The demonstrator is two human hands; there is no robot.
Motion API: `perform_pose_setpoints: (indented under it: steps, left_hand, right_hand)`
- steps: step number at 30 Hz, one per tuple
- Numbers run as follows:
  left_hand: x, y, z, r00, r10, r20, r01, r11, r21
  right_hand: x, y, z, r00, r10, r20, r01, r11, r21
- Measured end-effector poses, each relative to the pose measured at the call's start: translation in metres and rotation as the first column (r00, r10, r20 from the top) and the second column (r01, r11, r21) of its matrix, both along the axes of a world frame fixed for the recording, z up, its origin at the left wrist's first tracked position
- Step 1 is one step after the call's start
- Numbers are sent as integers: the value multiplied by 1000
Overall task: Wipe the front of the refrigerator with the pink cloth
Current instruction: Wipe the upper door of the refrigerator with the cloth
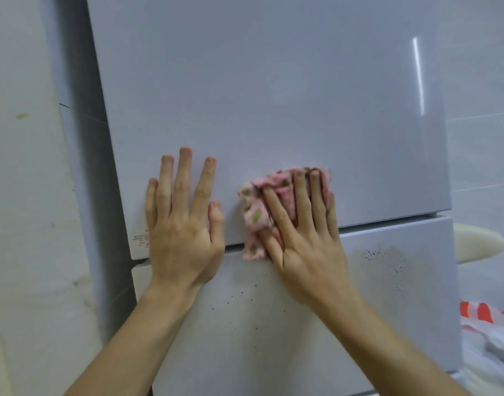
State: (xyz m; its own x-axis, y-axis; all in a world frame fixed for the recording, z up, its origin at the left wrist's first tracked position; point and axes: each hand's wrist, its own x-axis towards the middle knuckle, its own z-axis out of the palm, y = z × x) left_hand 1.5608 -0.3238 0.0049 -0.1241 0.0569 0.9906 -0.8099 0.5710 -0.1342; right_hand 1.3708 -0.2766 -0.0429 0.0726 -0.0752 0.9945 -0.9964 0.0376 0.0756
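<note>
Pink cloth (258,215), bunched and dotted with green, lies against the fridge (273,95) front at the seam between upper and lower doors. The right hand (302,238) presses it flat, fingers straight and slightly spread. Just beside it, the left hand (182,221) rests bare on the upper door, fingers straight, slightly apart. Dark specks (385,255) dot the lower door.
</note>
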Motion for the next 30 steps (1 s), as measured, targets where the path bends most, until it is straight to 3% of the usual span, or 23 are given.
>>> perform_pose_setpoints:
  steps: [6, 10, 15, 18, 24, 27, 30]
  left_hand:
    - [-14, 1, 1, 1000, 18, 8, -18, 1000, 23]
    - [-18, -2, -4, 999, 49, 16, -50, 998, 30]
    - [-20, -7, -6, 997, 71, 22, -72, 997, 2]
    - [-21, -9, -6, 996, 89, 20, -89, 996, -17]
    - [-20, -13, -5, 990, 136, 30, -136, 991, -16]
    - [-20, -13, -6, 991, 129, 25, -129, 991, -21]
    - [-21, -13, -5, 993, 113, 20, -113, 993, -31]
  right_hand:
    - [-73, 3, 73, 991, -95, 96, 105, 989, -104]
    - [-67, 3, 68, 980, -41, 197, 64, 992, -112]
    - [-67, 19, -13, 998, 5, 69, -5, 1000, -5]
    - [-90, 23, -10, 1000, 6, 15, -6, 1000, 17]
    - [-152, 28, 77, 933, 10, 359, 17, 997, -73]
    - [-154, 24, 79, 937, 15, 350, 24, 994, -108]
    - [-148, 29, 30, 950, -6, 313, 29, 997, -70]
